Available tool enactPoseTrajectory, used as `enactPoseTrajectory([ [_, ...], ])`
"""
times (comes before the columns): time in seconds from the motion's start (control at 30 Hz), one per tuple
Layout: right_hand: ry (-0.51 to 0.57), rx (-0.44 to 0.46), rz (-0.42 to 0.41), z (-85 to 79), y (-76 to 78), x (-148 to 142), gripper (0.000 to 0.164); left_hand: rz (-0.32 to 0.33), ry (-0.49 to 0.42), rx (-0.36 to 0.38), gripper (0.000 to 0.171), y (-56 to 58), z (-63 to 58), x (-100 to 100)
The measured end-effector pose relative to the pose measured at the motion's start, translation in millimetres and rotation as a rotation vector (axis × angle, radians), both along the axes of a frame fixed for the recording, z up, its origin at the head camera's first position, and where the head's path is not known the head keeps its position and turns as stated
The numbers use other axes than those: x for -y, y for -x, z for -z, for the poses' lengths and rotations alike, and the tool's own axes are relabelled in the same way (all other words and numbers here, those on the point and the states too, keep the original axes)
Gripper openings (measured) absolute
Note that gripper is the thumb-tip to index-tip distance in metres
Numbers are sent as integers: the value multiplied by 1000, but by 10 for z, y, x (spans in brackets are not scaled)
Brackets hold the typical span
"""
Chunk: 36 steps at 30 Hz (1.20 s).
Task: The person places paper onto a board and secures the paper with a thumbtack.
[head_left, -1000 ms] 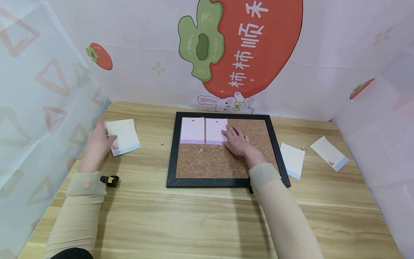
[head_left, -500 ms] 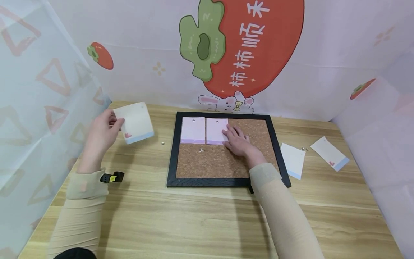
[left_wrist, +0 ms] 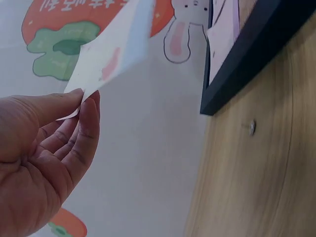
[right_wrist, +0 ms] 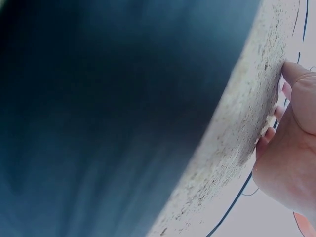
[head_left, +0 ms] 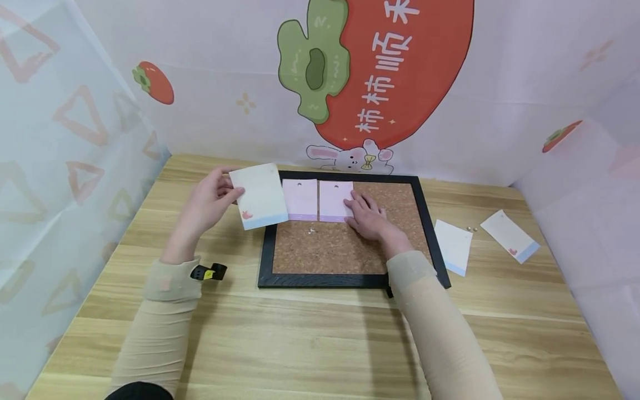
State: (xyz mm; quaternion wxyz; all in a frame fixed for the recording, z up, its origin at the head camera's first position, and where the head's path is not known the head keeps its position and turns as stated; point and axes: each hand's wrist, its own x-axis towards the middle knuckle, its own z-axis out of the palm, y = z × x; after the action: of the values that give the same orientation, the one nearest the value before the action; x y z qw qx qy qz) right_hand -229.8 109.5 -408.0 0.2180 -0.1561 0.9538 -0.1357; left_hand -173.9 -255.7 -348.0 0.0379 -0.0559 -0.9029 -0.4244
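My left hand (head_left: pixel 206 204) pinches a white note sheet (head_left: pixel 259 194) by its left edge, thumb in front. The sheet has a blue strip along the bottom and overlaps the left frame of the corkboard (head_left: pixel 322 253) in the head view. In the left wrist view the sheet (left_wrist: pixel 98 57) is tilted above the table. Two pink-white notes, a left one (head_left: pixel 301 194) and a right one (head_left: pixel 332 203), hang side by side on the cork, each with a tack at its top. My right hand (head_left: pixel 369 218) rests spread on the board, fingertips at the right note's edge.
Right of the board lie two more white notes, one close by (head_left: pixel 454 244) and one farther off (head_left: pixel 510 236), with small tacks (head_left: pixel 471 229) between them. Another tack (left_wrist: pixel 252 127) lies on the table left of the board. A printed cloth (head_left: pixel 210 105) stands behind.
My left hand has picked the white note sheet up off the table at the left and carried it right, to the board's left edge. My right hand has stayed in place.
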Motion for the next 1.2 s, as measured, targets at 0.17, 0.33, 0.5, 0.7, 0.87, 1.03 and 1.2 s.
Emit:
enactPoseTrajectory([
  [0.17,-4,5,-9,-3,8,-16,59,70,-11,9,49,36,25,-139],
  [0.33,3,0,-10,-7,15,5,60,161,17,60,49,45,78,-230],
  [0.5,-6,-5,-8,-10,13,8,60,233,13,133,47,49,148,-372],
  [0.7,-16,3,-12,-20,-4,13,59,304,47,165,48,39,218,-504],
  [0.87,-25,-2,-16,-21,-8,24,59,323,49,171,49,26,238,-512],
  [1.03,-53,-7,-19,-14,1,31,60,369,50,163,50,32,248,-507],
  [1.2,-75,-15,-22,-24,-8,42,60,402,61,198,50,41,276,-519],
])
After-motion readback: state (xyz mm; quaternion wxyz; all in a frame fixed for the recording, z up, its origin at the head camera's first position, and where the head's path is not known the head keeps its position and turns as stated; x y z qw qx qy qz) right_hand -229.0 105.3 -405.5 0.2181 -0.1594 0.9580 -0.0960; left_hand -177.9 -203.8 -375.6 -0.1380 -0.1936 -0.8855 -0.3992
